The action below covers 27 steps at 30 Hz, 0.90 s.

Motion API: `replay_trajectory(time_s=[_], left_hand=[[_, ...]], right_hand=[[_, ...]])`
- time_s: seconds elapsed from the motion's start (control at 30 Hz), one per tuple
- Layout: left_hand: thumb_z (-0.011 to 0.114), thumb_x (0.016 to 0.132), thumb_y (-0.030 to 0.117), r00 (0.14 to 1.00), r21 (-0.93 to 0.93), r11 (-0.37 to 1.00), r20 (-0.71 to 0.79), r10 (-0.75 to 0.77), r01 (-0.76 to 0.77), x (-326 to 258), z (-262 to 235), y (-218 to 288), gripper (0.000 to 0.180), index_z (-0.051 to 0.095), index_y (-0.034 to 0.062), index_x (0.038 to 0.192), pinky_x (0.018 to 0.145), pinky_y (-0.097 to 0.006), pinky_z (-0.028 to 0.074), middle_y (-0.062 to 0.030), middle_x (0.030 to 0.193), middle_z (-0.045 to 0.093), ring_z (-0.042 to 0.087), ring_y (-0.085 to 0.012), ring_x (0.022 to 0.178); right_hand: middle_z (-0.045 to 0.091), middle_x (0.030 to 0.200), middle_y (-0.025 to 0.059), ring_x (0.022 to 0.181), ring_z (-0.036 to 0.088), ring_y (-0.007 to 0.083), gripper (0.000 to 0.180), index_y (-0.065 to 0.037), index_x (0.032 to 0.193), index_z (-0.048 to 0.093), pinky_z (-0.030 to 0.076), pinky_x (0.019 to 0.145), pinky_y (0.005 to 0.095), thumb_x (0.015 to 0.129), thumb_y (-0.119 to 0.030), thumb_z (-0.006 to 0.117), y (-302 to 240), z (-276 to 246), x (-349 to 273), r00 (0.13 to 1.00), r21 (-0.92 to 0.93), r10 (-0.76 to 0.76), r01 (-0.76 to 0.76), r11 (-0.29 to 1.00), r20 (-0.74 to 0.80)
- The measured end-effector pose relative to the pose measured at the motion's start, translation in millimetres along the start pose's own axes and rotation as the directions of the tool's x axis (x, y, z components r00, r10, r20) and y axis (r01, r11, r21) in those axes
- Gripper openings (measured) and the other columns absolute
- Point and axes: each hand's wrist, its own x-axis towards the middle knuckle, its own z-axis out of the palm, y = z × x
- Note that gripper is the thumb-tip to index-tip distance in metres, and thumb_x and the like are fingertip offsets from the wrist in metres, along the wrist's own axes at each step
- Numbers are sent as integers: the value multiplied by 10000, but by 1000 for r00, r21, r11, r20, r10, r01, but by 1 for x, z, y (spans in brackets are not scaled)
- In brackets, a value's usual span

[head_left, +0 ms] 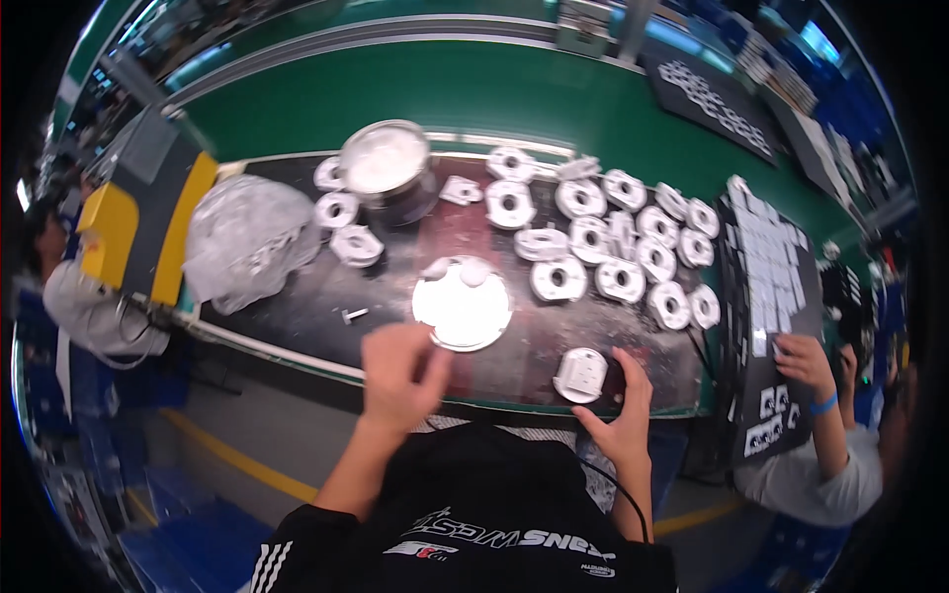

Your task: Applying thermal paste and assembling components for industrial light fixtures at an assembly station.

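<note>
My left hand point(397, 378) is at the near left rim of a bright white round disc point(462, 314), its fingers curled in toward the thumb. Anything between those fingertips is too small to make out. Small pale pieces point(473, 271) lie at the disc's far side. My right hand point(623, 407) rests near the table's front edge with thumb and forefinger spread. Between them, lying on the dark tabletop, is a round white plastic part point(580, 376) with a flat raised middle. A small white screw-like piece point(354, 315) lies left of the disc.
Many white ring-shaped parts point(590, 239) cover the table's right half. At the back stands a metal pot point(384, 168) beside a clear plastic bag point(249, 237). A yellow and grey machine point(148, 212) is far left. On the right, another person's hand point(806, 362) touches a black tray point(736, 326).
</note>
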Motion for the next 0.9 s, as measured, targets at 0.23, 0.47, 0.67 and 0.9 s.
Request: replay_trajectory(time_s=[0.23, 0.47, 0.67, 0.9], left_hand=[[812, 842, 182, 948, 357, 904, 119, -294, 235, -7, -66, -101, 397, 684, 65, 1198, 948, -456, 466, -116, 1238, 638, 589, -347, 1108], [821, 843, 109, 924, 102, 922, 45, -379, 373, -1, -60, -83, 249, 714, 64, 1064, 777, -380, 507, -103, 950, 694, 636, -279, 861], [879, 787, 76, 965, -274, 956, 261, -32, 106, 12, -48, 11, 257, 745, 46, 1003, 676, -339, 534, -58, 869, 696, 664, -211, 756], [874, 781, 70, 972, -457, 883, 233, -1, 110, 11, -31, 21, 282, 731, 31, 1022, 752, -374, 552, -88, 949, 729, 682, -275, 849]], right_hand=[[620, 1432, 119, 1313, 545, 345, 995, -65, 1518, 479, 375, 1134, 458, 646, -197, 940, 6, 6, 16, 993, -17, -17, 19, 1000, 113], [660, 1345, 178, 1264, 598, 326, 847, -42, 1513, 481, 418, 1110, 428, 776, -253, 841, -6, -16, 35, 996, 208, 48, -64, 976, 78], [707, 1166, 102, 1086, 665, 309, 451, -66, 1256, 681, 487, 950, 409, 844, -196, 811, -104, -22, 90, 819, 177, -504, 473, 863, 274], [727, 986, 40, 851, 685, 216, 222, -79, 1084, 718, 473, 735, 354, 882, -130, 792, -118, 14, 126, 603, 182, -659, 661, 728, 449]])
